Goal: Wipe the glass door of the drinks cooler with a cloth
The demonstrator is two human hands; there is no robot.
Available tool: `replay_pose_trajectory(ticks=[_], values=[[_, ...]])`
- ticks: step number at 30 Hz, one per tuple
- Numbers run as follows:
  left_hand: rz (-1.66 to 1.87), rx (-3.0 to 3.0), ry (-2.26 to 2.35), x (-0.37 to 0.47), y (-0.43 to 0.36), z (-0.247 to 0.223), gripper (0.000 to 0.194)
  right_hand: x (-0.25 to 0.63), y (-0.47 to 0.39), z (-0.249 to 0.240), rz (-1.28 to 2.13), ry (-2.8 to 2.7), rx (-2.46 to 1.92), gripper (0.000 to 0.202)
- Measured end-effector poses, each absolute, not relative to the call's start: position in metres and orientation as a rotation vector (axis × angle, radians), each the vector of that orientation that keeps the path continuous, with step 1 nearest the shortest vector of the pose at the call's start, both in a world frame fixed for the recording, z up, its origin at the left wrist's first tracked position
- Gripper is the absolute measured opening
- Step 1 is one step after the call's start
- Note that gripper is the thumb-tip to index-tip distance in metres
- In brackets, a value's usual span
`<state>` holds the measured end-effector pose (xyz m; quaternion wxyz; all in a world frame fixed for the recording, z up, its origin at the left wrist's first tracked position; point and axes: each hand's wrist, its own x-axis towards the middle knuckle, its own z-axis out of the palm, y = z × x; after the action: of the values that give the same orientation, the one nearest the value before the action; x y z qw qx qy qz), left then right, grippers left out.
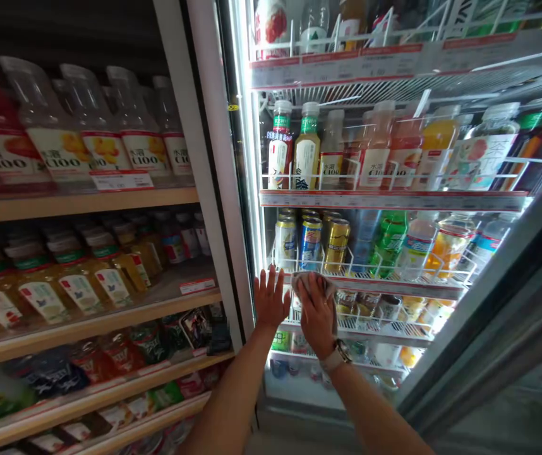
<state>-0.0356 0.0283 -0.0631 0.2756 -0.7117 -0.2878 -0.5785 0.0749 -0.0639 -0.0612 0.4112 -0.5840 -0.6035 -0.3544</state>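
My left hand (271,300) is spread with its fingers pointing up, at the left end of a fridge shelf edge, just below a silver can (285,243). Beside it on the right, my right hand (316,313) holds a greyish-brown cloth (331,289) against the red-and-white shelf strip (394,287). The cloth shows above the fingers and along the hand's right side. A watch (342,351) sits on the right wrist. Behind the strip stand a blue can (310,243), a gold can (337,245) and green bottles (388,243).
The lit fridge has more shelves of bottles above and below, with white wire dividers. Its open door (493,303) slants along the right. At the left, wooden shelves (81,205) hold rows of bottles, divided from the fridge by a grey post (204,158).
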Motion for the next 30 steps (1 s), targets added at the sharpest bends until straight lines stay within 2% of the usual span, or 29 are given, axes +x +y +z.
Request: replay_pose_trajectory(ticks=[3,6,8,12,16,19,23,27,30], values=[[-1.544,-1.929,-0.787,-0.036,0.028,-0.064,0.062,0.071,-0.074,-0.118,-0.861,-1.566,-1.512,0.082],[-1.541,-1.947,-0.797,-0.036,0.03,-0.067,0.062,0.07,-0.077,-0.14,-0.844,-1.552,-1.505,0.083],[-1.549,-1.948,-0.788,-0.036,0.032,-0.068,0.059,0.07,-0.074,-0.126,-0.837,-1.561,-1.479,0.084],[-1.552,-1.924,-0.796,-0.038,0.032,-0.065,0.053,0.066,-0.06,-0.055,-0.84,-1.529,-1.405,0.078],[-1.741,-2.032,-0.721,-0.044,0.009,-0.05,0.051,0.055,-0.056,0.003,-0.754,-1.469,-1.379,0.067],[-1.877,-2.164,-0.57,-0.041,-0.016,-0.031,0.053,0.051,-0.066,0.015,-0.591,-1.493,-1.296,0.063],[-1.736,-2.416,-0.502,-0.025,-0.038,-0.009,0.056,0.065,-0.084,0.014,-0.472,-1.542,-1.135,0.059],[-1.549,-2.381,-0.69,-0.006,-0.042,-0.007,0.062,0.099,-0.096,0.031,-0.69,-1.603,-1.226,0.06],[-1.559,-2.239,-0.818,0.003,-0.036,-0.003,0.065,0.129,-0.093,0.054,-0.948,-1.583,-1.331,0.061]])
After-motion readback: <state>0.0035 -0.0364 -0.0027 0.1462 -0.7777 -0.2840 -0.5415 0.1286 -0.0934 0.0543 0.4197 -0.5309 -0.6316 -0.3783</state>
